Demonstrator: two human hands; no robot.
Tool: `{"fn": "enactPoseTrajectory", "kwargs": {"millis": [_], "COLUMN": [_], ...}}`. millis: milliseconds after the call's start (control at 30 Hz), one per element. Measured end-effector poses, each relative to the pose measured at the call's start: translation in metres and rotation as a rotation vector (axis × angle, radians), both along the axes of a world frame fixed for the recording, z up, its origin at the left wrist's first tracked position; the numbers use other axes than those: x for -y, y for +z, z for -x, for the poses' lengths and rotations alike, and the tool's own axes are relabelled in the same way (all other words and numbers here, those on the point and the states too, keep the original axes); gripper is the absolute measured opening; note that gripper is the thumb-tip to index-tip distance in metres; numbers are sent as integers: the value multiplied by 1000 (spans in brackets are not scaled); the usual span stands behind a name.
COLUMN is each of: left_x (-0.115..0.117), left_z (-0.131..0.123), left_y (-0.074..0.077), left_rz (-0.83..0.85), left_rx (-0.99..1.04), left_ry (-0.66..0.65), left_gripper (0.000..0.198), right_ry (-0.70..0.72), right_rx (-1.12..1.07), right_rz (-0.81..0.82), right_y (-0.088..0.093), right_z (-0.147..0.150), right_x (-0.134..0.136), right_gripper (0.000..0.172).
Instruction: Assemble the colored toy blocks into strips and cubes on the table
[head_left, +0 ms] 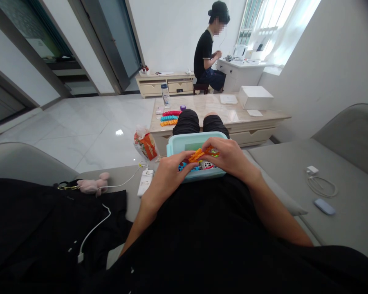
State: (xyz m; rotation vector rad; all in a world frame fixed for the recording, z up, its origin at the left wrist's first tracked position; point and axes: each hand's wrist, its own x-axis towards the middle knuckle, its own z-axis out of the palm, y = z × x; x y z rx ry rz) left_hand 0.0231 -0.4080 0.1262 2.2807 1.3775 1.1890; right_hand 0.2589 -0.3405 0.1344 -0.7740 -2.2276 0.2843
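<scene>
On my lap rests a light teal plastic box with colourful small pieces inside, among them blue pieces and a white one. Over it, my left hand pinches one end of an orange toothed plastic piece between thumb and fingers. My right hand is closed on the other end of the same piece. The fingers partly cover it, so its full shape is hidden. On the coffee table ahead lie a red strip, a blue strip and an orange strip of similar bumpy pieces.
The coffee table also carries a bottle and a white box. A snack bag stands left of my knees. A power bank with a cable lies beside me. Another person sits at a desk.
</scene>
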Motion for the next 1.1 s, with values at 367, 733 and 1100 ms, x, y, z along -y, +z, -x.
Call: {"fn": "enactPoseTrajectory", "kwargs": {"millis": [367,733,1100], "left_x": [1,2,0], "left_z": [-3,-6,-8], "left_y": [-5,-6,-7], "left_rz": [-45,-130,-47], "left_rx": [54,134,333], "left_ry": [99,204,293], "left_gripper": [24,20,25], "right_ry": [94,3,235], "right_rx": [-43,-162,-453], "right_rz": [56,46,447], "right_y": [6,10,13], "right_z": [3,8,2], "right_x": [3,6,9], "right_gripper": [11,20,47]}}
